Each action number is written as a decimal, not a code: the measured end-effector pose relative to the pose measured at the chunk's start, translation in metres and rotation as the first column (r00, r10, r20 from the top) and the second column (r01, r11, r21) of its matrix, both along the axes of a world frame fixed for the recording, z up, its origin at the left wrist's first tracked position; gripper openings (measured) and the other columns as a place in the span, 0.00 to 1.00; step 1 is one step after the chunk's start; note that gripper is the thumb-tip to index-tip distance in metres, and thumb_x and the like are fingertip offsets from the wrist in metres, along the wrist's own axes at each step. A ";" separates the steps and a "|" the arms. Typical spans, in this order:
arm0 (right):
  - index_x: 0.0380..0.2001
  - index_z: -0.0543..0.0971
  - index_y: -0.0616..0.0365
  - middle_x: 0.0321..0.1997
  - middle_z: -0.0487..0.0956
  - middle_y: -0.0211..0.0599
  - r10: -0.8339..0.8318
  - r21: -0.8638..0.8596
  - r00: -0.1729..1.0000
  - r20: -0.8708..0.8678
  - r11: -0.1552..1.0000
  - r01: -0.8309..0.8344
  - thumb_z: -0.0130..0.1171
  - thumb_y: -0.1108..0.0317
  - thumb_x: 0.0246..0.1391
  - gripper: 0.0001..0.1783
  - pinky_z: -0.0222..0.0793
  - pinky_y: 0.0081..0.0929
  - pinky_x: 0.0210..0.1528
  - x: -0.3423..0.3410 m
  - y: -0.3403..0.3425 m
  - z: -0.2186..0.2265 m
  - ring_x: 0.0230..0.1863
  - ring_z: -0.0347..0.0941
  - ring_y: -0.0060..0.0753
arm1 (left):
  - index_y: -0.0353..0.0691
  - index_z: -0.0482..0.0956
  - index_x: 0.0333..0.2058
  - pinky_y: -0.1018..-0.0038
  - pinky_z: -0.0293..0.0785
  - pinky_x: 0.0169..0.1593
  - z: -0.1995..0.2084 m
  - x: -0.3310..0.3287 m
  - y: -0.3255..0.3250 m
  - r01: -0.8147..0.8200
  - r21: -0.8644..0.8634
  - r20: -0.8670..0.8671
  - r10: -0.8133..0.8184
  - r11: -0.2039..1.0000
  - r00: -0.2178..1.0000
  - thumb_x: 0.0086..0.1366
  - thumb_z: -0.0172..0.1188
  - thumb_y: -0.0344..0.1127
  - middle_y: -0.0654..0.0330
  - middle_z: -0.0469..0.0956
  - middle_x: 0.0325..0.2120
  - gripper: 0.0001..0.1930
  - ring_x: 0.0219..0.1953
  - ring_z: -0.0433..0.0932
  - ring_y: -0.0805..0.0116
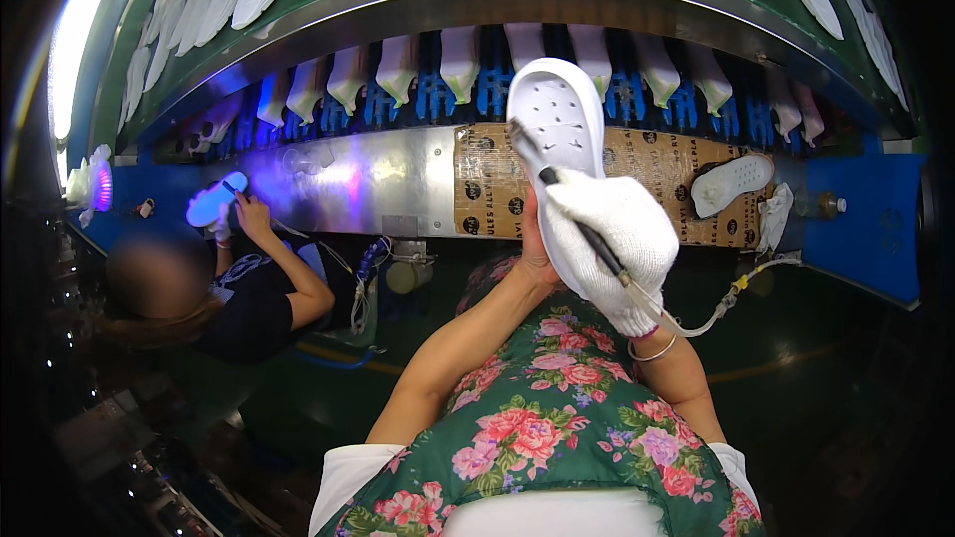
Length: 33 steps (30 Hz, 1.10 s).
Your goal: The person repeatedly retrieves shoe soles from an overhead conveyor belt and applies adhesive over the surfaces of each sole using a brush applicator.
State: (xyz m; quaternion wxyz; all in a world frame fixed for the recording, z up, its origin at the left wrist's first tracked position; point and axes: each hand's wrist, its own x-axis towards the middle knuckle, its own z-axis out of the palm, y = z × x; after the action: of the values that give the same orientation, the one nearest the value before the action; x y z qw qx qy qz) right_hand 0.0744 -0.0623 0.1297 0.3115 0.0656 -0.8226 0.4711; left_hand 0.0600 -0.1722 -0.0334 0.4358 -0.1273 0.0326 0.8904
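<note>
A white clog (555, 109) with holes in its top is held up in front of me, toe pointing away. My left hand (537, 247), bare, grips it from the left side near the heel. In a white knitted glove, my right hand (622, 244) is closed around a thin brush (602, 251) with a dark handle. The brush's tip lies against or just over the clog's left edge; I cannot tell if it touches. A clear tube (711, 326) runs from the brush's rear end to the right. The clog's heel is hidden behind the glove.
Brown cardboard (487, 179) covers part of the metal bench (378, 174). On it lie another perforated shoe piece (733, 184) and a white cloth (774, 217); a small bottle (824, 205) stands beyond. Shoe parts hang behind. At left, a co-worker (269, 288) handles a blue-lit sole.
</note>
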 end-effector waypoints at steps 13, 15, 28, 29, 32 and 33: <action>0.39 0.87 0.58 0.38 0.86 0.42 0.025 -0.270 0.993 0.117 0.963 0.007 0.70 0.75 0.48 0.12 0.77 0.34 0.48 -0.005 0.008 -0.018 0.38 0.83 0.44 | 0.47 0.54 0.72 0.49 0.72 0.65 0.039 -0.043 -0.008 -0.185 -0.267 -0.376 0.075 0.946 0.924 0.58 0.41 0.85 0.40 0.68 0.63 0.56 0.63 0.72 0.44; 0.41 0.87 0.56 0.40 0.86 0.42 -0.040 -0.195 0.996 0.076 0.979 0.054 0.70 0.75 0.47 0.14 0.77 0.34 0.48 -0.007 0.010 -0.022 0.39 0.83 0.43 | 0.46 0.53 0.72 0.48 0.73 0.63 0.042 -0.049 -0.006 -0.199 -0.225 -0.367 0.106 0.954 0.924 0.58 0.41 0.85 0.41 0.69 0.62 0.56 0.63 0.71 0.43; 0.39 0.86 0.53 0.37 0.85 0.39 0.243 0.020 0.970 0.012 0.970 -0.243 0.71 0.78 0.43 0.17 0.78 0.33 0.41 -0.004 -0.009 -0.026 0.37 0.83 0.44 | 0.39 0.63 0.66 0.40 0.79 0.50 0.046 -0.073 -0.011 -0.017 0.220 -0.341 0.094 0.975 0.935 0.53 0.45 0.88 0.42 0.74 0.52 0.59 0.48 0.79 0.40; 0.38 0.86 0.54 0.38 0.86 0.39 0.313 0.023 0.950 0.018 0.949 -0.314 0.70 0.77 0.44 0.15 0.78 0.33 0.41 -0.003 -0.004 -0.023 0.38 0.84 0.42 | 0.40 0.63 0.66 0.40 0.79 0.51 0.039 -0.078 -0.017 -0.001 0.249 -0.331 0.086 0.968 0.940 0.51 0.45 0.89 0.39 0.74 0.53 0.60 0.49 0.79 0.39; 0.37 0.86 0.57 0.40 0.87 0.38 0.297 -0.147 0.954 0.048 0.946 -0.288 0.70 0.77 0.46 0.12 0.78 0.32 0.41 -0.007 0.012 -0.026 0.37 0.84 0.38 | 0.41 0.61 0.67 0.40 0.79 0.51 0.048 -0.081 -0.022 -0.104 0.139 -0.315 0.143 0.985 0.938 0.54 0.43 0.87 0.42 0.74 0.55 0.58 0.51 0.78 0.37; 0.37 0.86 0.56 0.38 0.87 0.38 0.172 -0.105 0.981 0.091 0.981 -0.163 0.69 0.77 0.46 0.12 0.78 0.32 0.40 -0.005 0.011 -0.031 0.37 0.83 0.39 | 0.42 0.61 0.68 0.40 0.79 0.51 0.054 -0.080 -0.021 -0.174 0.125 -0.287 0.203 0.977 0.936 0.55 0.42 0.87 0.43 0.74 0.54 0.57 0.51 0.78 0.37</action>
State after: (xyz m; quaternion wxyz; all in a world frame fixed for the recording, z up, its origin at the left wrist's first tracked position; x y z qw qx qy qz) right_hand 0.0695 -0.0510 0.0992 0.2322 0.0959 -0.8048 0.5377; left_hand -0.0204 -0.1933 0.0211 0.3443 0.0273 0.0421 0.9375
